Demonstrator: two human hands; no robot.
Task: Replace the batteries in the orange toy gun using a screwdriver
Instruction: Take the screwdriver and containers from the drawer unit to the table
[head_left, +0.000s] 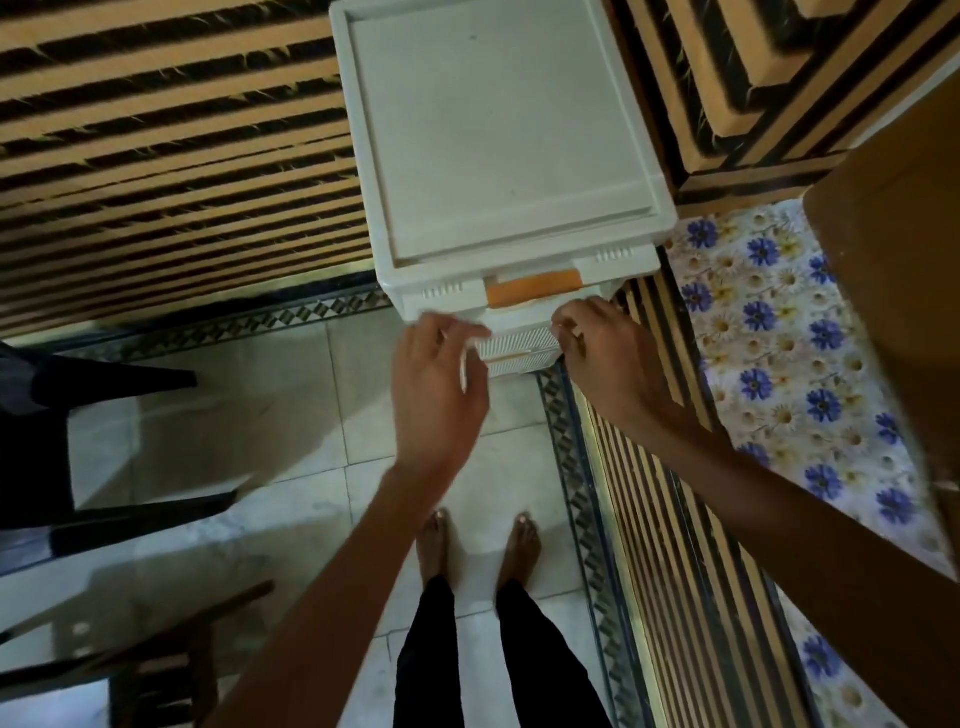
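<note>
Your view looks straight down onto a dim tiled room corner.

You stand on a pale glossy tile floor (291, 415) edged by a diamond-patterned border strip (582, 499). Ahead of you sits a white plastic drawer cabinet (498, 130) with an orange handle tab (535, 289). Brown-and-black striped panelling (171, 156) runs to its left. At your right lies a blue-and-white floral cloth (779, 338); at your left, a dark chair (62, 415).
</note>
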